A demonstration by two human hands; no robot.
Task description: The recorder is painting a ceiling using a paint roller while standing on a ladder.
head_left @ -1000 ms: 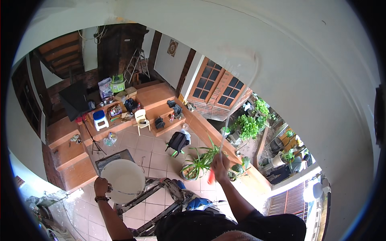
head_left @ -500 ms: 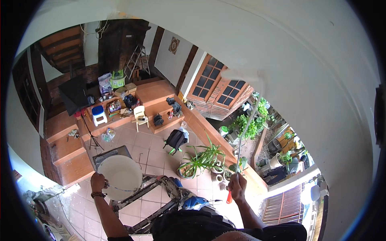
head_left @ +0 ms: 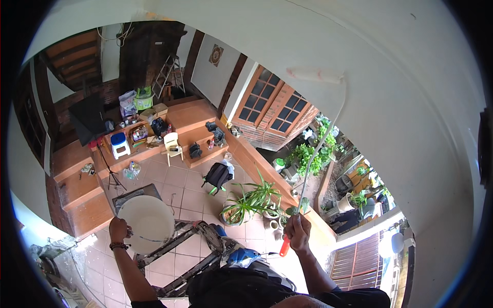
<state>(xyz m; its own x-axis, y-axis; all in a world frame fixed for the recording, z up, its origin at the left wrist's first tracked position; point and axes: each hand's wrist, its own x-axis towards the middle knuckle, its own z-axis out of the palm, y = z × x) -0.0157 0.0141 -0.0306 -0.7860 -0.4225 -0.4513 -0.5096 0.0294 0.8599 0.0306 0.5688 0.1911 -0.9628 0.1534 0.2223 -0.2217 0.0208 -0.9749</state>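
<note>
My right hand (head_left: 298, 232) is closed around a paint roller (head_left: 311, 159), just above its red handle. The roller's long metal rod reaches up and away to a pale roller head (head_left: 316, 75) with faint pinkish marks, which lies on or close against the white painted surface (head_left: 390, 97) overhead. Down at the left, my left hand (head_left: 119, 232) grips a large white bucket (head_left: 149, 219) at its left side, near the rim and thin wire handle. The bucket's pale inside faces up. Whether the roller head touches the surface is hard to tell.
Below me stands a paint-splattered ladder-like frame (head_left: 205, 246) beside a blue motorbike part (head_left: 244, 256). Potted plants (head_left: 251, 203), a backpack (head_left: 217, 175), a cream chair (head_left: 173, 146) and a tripod (head_left: 110, 167) stand on the tiled floor. Orange tiled steps (head_left: 82, 187) rise at the left.
The roller head has moved upward and slightly right over the white surface. My view has shifted a little; both hands keep their grips.
</note>
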